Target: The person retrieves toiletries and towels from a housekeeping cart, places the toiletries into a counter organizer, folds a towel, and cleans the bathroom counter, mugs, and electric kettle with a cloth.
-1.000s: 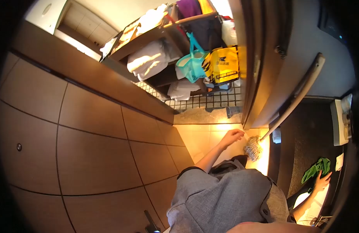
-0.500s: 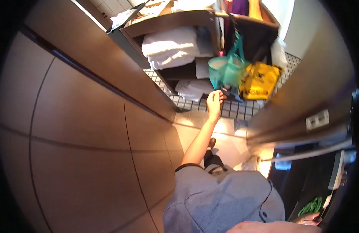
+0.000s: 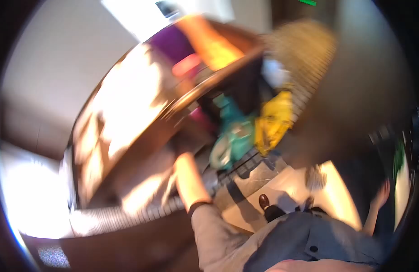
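Head camera: the left hand (image 3: pixel 182 145) is blurred and shaded at the wooden cart (image 3: pixel 123 165), its grip impossible to tell; the right hand (image 3: pixel 382 193) is near the green cloth (image 3: pixel 398 158), finger state unclear. The cloth should be light and limp, best pinched by a fold; the cart seems heavy, stiff, best held by its rim

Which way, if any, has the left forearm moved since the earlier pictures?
Yes: the left forearm moved from over the floor to the cart, image-left of the teal bag.
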The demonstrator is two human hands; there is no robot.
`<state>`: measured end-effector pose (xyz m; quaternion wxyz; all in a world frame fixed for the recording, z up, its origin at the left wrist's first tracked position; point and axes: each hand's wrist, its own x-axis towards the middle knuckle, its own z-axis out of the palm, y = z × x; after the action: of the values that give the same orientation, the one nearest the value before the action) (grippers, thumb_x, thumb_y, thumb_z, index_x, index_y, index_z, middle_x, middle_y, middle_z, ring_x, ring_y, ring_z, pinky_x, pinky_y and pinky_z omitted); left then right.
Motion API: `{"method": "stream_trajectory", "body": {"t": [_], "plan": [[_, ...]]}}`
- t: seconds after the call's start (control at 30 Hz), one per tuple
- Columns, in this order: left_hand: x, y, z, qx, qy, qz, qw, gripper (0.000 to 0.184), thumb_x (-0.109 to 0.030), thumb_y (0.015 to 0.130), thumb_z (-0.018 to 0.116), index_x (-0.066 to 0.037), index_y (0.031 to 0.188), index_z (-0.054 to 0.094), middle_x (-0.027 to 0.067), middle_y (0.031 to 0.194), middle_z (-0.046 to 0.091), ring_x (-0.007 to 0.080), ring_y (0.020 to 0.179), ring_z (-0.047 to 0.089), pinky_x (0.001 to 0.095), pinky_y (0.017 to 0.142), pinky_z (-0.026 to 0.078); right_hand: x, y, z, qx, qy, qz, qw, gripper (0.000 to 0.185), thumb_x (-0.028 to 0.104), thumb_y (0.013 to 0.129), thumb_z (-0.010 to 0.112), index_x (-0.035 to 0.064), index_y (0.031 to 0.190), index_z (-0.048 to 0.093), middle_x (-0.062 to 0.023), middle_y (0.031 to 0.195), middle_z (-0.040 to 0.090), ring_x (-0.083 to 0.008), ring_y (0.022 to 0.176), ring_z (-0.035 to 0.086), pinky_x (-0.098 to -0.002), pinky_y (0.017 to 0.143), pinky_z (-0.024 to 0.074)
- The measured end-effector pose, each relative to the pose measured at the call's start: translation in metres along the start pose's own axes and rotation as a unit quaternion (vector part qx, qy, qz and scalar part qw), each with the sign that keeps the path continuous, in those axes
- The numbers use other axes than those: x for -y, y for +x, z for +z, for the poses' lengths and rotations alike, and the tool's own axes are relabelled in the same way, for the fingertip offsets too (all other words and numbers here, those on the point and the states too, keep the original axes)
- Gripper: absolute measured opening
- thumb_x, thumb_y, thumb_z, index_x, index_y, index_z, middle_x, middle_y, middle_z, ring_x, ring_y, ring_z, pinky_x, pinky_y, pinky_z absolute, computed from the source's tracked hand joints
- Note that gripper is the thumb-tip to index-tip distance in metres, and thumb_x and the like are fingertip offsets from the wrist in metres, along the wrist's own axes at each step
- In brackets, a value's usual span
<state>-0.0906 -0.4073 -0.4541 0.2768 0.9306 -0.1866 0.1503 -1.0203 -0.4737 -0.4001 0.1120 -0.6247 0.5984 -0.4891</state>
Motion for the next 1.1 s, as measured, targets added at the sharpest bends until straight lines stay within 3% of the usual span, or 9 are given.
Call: {"method": "stream_trajectory", "body": {"t": [0.1,0.17,0.23,0.37,0.5,0.83,0.9,0.97,1.1], "plan": [[-0.004,0.032,0.029,0.057,0.023,0.096,0.994,0.028,-0.020,0.074,0.052,-0.001,0.095,0.052,0.0200,0.091,0.055,0.0344,0.084,0.054,0.0388,0.074,0.044,0.043,-0.066,0.016,-0.021,-0.135,0.194,0.971,0.035,0.006,0.078,0.048,0.0030,0.114,0.048,-0.0127,0.110,0.053,-0.0189,0.104,0.049,-0.0286,0.090,0.0374],[-0.023,0.055,0.056,0.073,0.017,0.139,0.987,0.029,-0.021,0.074,0.051,-0.001,0.096,0.052,0.0200,0.092,0.055,0.0343,0.085,0.054,0.0390,0.074,0.044,0.008,-0.128,0.007,0.000,-0.069,0.246,0.967,0.042,0.003,0.075,0.047,0.0045,0.117,0.041,-0.0099,0.109,0.048,-0.0179,0.100,0.047,-0.0302,0.082,0.0416],[-0.058,0.064,0.087,0.093,-0.003,0.167,0.982,0.031,-0.022,0.075,0.051,-0.001,0.097,0.051,0.0200,0.093,0.055,0.0343,0.086,0.053,0.0391,0.074,0.044,0.012,-0.179,0.008,-0.029,-0.132,0.398,0.907,0.038,0.005,0.073,0.048,0.0049,0.110,0.047,-0.0081,0.091,0.054,-0.0140,0.075,0.051,-0.0266,0.063,0.0435],[-0.094,0.065,0.115,0.123,-0.031,0.172,0.977,0.034,-0.024,0.075,0.050,-0.001,0.099,0.050,0.0199,0.094,0.054,0.0341,0.087,0.053,0.0394,0.075,0.044,0.024,-0.252,-0.008,-0.023,-0.144,0.595,0.790,0.038,0.010,0.071,0.051,0.0033,0.108,0.049,-0.0076,0.080,0.056,-0.0169,0.063,0.054,-0.0305,0.053,0.0453],[-0.107,0.061,0.113,0.139,-0.052,0.174,0.973,0.037,-0.026,0.075,0.050,-0.001,0.102,0.049,0.0199,0.096,0.054,0.0340,0.089,0.053,0.0398,0.075,0.044,0.033,-0.275,-0.020,0.070,-0.129,0.647,0.748,0.040,0.010,0.068,0.052,0.0023,0.107,0.050,-0.0097,0.082,0.058,-0.0193,0.065,0.059,-0.0339,0.054,0.0490],[-0.160,-0.057,0.028,0.147,-0.280,0.212,0.925,0.044,-0.032,0.075,0.048,-0.001,0.107,0.046,0.0198,0.101,0.053,0.0337,0.093,0.052,0.0406,0.076,0.044,0.024,-0.222,0.089,0.260,-0.038,0.524,0.810,0.037,0.017,0.069,0.052,0.0042,0.104,0.055,-0.0131,0.085,0.060,-0.0216,0.070,0.059,-0.0348,0.058,0.0486],[-0.171,-0.098,-0.001,0.181,-0.339,0.222,0.896,0.045,-0.033,0.075,0.047,-0.001,0.108,0.045,0.0198,0.102,0.053,0.0336,0.094,0.052,0.0407,0.076,0.044,0.035,-0.201,0.114,0.342,-0.080,0.440,0.826,0.035,0.018,0.071,0.052,0.0049,0.104,0.053,-0.0141,0.091,0.060,-0.0207,0.069,0.060,-0.0318,0.061,0.0485],[-0.177,-0.139,-0.029,0.221,-0.395,0.224,0.863,0.047,-0.034,0.075,0.047,-0.002,0.109,0.045,0.0198,0.103,0.052,0.0336,0.094,0.052,0.0409,0.077,0.044,0.013,-0.210,0.145,0.352,-0.122,0.220,0.901,0.032,0.019,0.073,0.051,0.0079,0.102,0.055,-0.0125,0.091,0.060,-0.0222,0.076,0.059,-0.0314,0.071,0.0465],[-0.186,-0.220,-0.081,0.341,-0.468,0.200,0.790,0.050,-0.036,0.075,0.046,-0.002,0.111,0.044,0.0198,0.105,0.052,0.0335,0.096,0.051,0.0412,0.077,0.043,0.096,-0.151,0.154,0.422,0.029,0.205,0.883,0.033,0.022,0.075,0.052,0.0048,0.103,0.054,-0.0100,0.091,0.060,-0.0208,0.086,0.057,-0.0321,0.075,0.0450]]}}
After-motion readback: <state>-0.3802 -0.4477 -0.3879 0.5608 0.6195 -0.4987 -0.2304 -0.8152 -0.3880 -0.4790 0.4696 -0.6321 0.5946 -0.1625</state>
